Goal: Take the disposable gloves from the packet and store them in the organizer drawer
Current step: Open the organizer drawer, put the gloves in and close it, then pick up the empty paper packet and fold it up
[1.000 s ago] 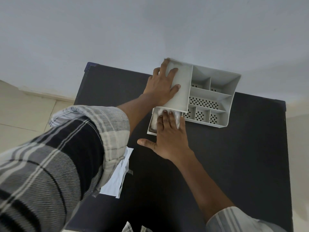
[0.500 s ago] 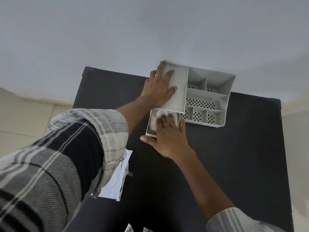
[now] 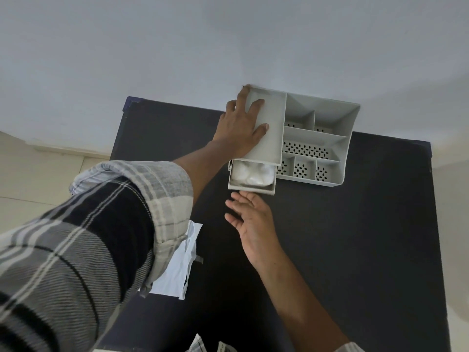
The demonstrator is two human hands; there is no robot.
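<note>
Two hands are being kept busy here. Nearest, the torn white packet is being left flat on the dark table, partly under the plaid sleeve. The right hand is being held open and empty, fingers just short of the drawer. The gloves are being kept inside that half-open drawer. Farther back, the organizer is being pressed down by the flat, spread left hand.
</note>
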